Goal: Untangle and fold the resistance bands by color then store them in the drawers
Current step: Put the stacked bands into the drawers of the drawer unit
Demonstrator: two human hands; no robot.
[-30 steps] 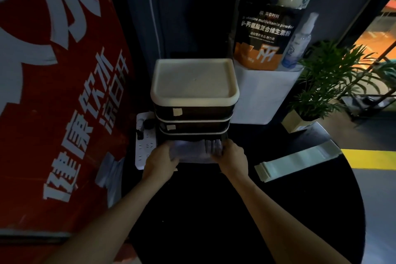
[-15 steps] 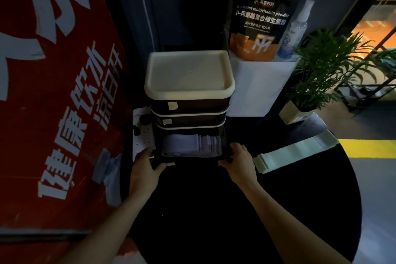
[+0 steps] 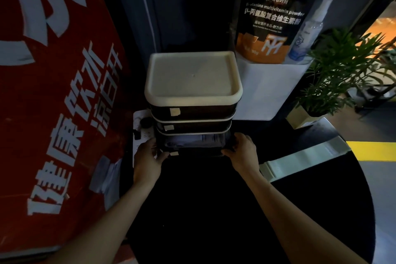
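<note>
A stack of three dark drawers (image 3: pixel 192 111) with a cream lid stands at the back of the round black table (image 3: pixel 214 210). The bottom drawer (image 3: pixel 199 151) is only slightly pulled out, and a folded pale purple band (image 3: pixel 192 140) shows inside it. My left hand (image 3: pixel 147 157) grips the drawer's front left corner. At the front right corner, my right hand (image 3: pixel 242 153) grips the drawer too. A pale green band (image 3: pixel 304 159) lies flat on the table to the right of my right hand.
A red banner (image 3: pixel 53 103) with white characters leans at the left. A white power strip (image 3: pixel 141 133) lies beside the drawers. Behind stand a white box (image 3: pixel 265 92) bearing a powder pouch (image 3: pixel 270 23) and spray bottle (image 3: pixel 308 30), and a potted plant (image 3: pixel 338 75).
My hands left the purple band in the drawer, took hold of its front corners and pushed the drawer most of the way in.
</note>
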